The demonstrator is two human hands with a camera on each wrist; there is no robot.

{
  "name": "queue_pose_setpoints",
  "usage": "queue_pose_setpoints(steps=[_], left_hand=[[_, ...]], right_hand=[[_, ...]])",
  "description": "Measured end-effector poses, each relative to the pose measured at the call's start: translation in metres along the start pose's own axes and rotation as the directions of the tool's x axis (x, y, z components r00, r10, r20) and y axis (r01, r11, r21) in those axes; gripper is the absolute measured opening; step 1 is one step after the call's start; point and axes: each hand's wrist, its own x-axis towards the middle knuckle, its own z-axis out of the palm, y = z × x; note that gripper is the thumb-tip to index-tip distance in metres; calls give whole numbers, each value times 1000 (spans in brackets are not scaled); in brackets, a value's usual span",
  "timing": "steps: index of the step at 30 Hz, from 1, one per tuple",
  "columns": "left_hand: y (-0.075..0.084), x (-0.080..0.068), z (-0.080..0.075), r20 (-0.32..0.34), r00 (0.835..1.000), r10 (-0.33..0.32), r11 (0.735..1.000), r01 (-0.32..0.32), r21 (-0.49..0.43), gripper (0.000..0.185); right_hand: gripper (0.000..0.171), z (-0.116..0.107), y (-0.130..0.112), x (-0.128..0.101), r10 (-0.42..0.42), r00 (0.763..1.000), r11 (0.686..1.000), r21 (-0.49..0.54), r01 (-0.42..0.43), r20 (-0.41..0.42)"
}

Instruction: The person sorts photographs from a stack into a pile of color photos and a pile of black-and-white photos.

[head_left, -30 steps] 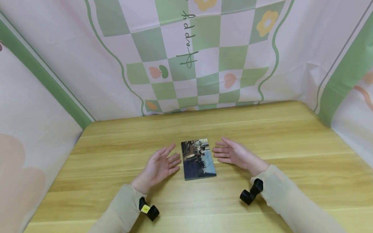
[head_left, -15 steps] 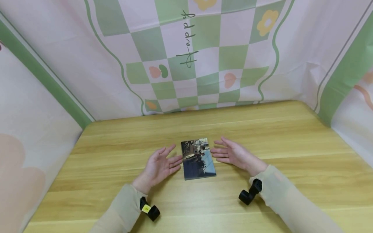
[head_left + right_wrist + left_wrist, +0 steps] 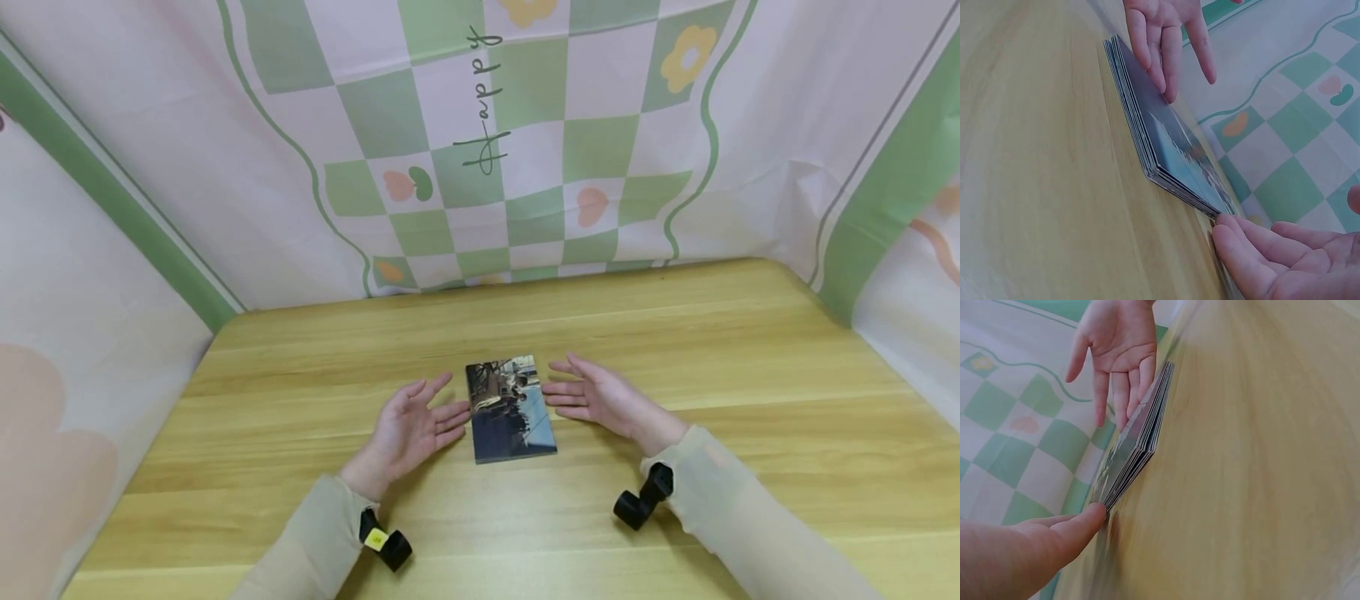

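Note:
A stack of picture cards [image 3: 512, 412], its top printed with a dark and blue photo-like scene, lies flat on the wooden table. Several thin layers show along its edges in both wrist views. On its left side, my left hand [image 3: 412, 429] has its palm turned up and fingers extended, fingertips right at the stack's edge. My right hand [image 3: 607, 398] mirrors it on the other side, its straight fingertips at the right edge. In the right wrist view the right fingers [image 3: 1235, 240] meet the near corner of the stack [image 3: 1166, 137]. Neither hand curls round the cards.
The wooden table [image 3: 300, 350] extends around the stack on all sides. Behind it hangs a cloth [image 3: 480, 167] with green and white checks and the word "Happy". More cloth hangs at both sides. A black wrist camera [image 3: 645, 496] sits on the right sleeve.
Both hands have moved slightly inward, bringing their fingertips up to the left and right edges of the card stack. The stack lies in nearly the same place.

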Motion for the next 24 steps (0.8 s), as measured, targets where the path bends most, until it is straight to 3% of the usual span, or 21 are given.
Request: queue_pose_setpoints(steps=[24], left_hand=[[-2,0,1,-110,994,20,995,-31,-100,64]], right_hand=[[71,5,-3,-1,-19,1000,999,-51,19,-11]])
